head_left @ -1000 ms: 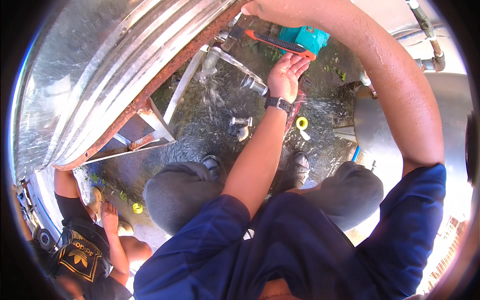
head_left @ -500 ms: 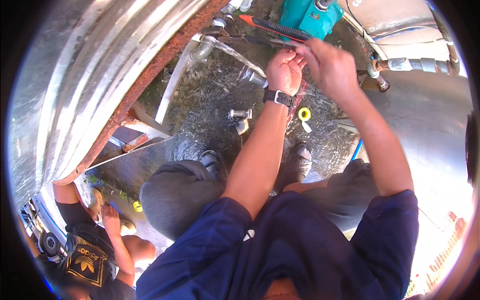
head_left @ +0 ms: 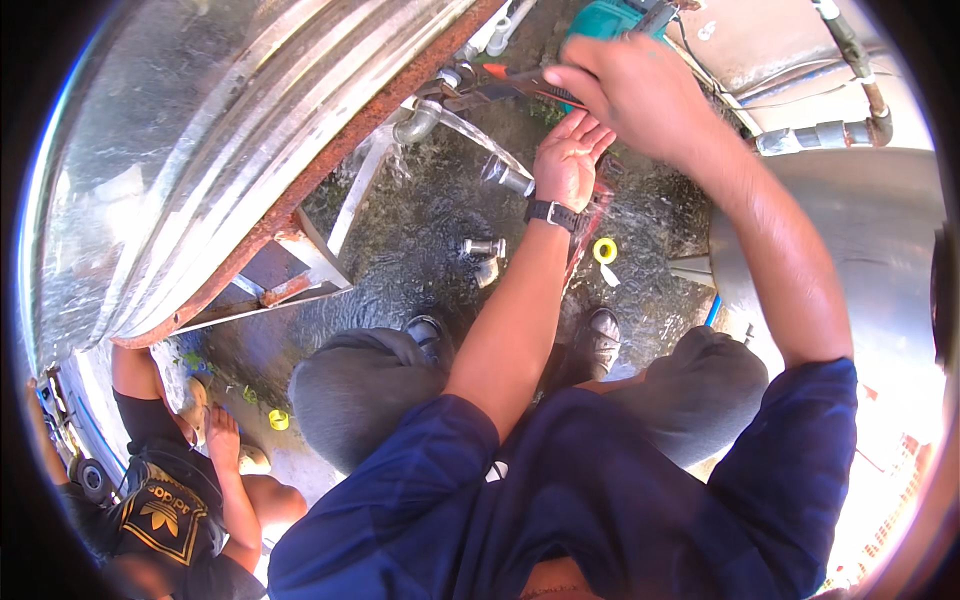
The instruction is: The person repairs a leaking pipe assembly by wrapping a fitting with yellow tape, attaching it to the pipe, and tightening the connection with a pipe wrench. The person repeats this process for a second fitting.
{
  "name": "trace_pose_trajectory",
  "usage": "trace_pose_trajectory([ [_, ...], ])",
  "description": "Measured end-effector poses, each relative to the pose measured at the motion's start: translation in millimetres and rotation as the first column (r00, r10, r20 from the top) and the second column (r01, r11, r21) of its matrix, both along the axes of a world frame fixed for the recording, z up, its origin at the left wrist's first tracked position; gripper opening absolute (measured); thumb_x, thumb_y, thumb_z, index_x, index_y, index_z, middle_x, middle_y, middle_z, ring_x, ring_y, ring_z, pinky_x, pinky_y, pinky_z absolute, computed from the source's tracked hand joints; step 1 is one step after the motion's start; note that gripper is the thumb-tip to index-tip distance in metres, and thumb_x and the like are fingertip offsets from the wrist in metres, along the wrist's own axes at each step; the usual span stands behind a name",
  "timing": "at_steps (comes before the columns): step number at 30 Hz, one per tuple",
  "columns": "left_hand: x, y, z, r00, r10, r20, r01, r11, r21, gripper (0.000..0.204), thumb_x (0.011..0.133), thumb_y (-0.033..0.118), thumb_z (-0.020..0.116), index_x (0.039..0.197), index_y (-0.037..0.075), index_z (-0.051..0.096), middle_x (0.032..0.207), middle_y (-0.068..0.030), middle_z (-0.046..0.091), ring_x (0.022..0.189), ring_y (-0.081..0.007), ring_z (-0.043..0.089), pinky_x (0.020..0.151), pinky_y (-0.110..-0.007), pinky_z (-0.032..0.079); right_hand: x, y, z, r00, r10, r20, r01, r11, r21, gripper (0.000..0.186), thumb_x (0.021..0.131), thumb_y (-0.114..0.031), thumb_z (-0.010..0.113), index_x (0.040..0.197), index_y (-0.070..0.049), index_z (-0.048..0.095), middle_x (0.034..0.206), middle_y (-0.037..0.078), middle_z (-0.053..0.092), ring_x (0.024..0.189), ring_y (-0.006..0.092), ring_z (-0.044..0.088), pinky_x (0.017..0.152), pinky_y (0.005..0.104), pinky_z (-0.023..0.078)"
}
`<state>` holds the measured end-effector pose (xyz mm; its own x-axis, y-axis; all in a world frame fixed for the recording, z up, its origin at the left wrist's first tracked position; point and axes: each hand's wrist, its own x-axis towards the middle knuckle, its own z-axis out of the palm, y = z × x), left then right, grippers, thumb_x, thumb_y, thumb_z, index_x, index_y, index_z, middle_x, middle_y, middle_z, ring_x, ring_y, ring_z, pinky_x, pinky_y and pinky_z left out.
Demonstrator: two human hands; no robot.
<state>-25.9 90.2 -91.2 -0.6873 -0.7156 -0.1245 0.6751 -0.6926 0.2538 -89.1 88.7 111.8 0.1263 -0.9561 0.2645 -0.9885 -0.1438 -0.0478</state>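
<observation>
My right hand [head_left: 640,100] is closed round the right end of a long red-and-black-handled wrench [head_left: 535,88], with the thumb stretched to the left. The hand hides that end. At its left end the tool reaches a grey pipe elbow [head_left: 418,122] under the corrugated metal tank, where its jaws look set on a fitting. My left hand [head_left: 568,172], a dark watch [head_left: 553,213] on its wrist, lies palm up just below, fingers apart and a little bent, with nothing in it. A pipe piece with a coupling [head_left: 507,178] is left of it.
A loose metal tee fitting [head_left: 485,247] and a yellow tape roll [head_left: 604,250] lie on wet ground between my feet. Rusty-edged corrugated tank [head_left: 250,150] is at left, teal pump [head_left: 600,20] ahead, steel tank [head_left: 830,220] at right. Another person [head_left: 180,490] squats at lower left.
My right hand has moved forward and left with the wrench handle, covering more of it. My left hand's fingers have opened out. The whole view has shifted slightly.
</observation>
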Motion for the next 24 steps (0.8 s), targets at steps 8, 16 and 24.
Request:
trace_pose_trajectory([
  [8,-3,-4,-6,0.996,-0.031,-0.081,0.026,0.998,-0.063,0.062,0.083,0.008,0.047,0.144,-0.005,0.044,0.139,-0.0187,0.057,0.126,-0.0310,0.056,0.112,-0.048,0.039,37,-75,69,0.974,0.058,-0.221,0.005,0.961,0.276,0.025,0.082,-0.019,0.063,0.077,0.004,0.073,0.083,0.024,0.071,0.082,0.0411,0.070,0.074,0.0499,0.056],
  [16,-2,-2,-1,0.982,0.020,-0.186,-0.010,0.998,0.056,0.034,0.082,0.023,0.054,0.107,0.003,0.065,0.117,-0.0120,0.068,0.110,-0.0288,0.062,0.103,-0.046,0.045,37,-32,48,0.990,0.064,-0.122,-0.046,0.989,0.143,0.023,0.084,-0.021,0.063,0.074,-0.002,0.070,0.073,0.021,0.069,0.070,0.0375,0.070,0.062,0.0481,0.056],
  [24,-1,-4,-3,0.982,0.069,-0.176,-0.053,0.994,0.092,0.028,0.082,0.025,0.056,0.099,0.006,0.067,0.106,-0.0072,0.070,0.104,-0.0241,0.064,0.098,-0.046,0.048,28,-20,20,0.996,0.014,-0.092,-0.008,0.998,0.064,0.023,0.087,-0.023,0.062,0.073,-0.005,0.066,0.066,0.018,0.066,0.064,0.0374,0.068,0.058,0.0469,0.054],
])
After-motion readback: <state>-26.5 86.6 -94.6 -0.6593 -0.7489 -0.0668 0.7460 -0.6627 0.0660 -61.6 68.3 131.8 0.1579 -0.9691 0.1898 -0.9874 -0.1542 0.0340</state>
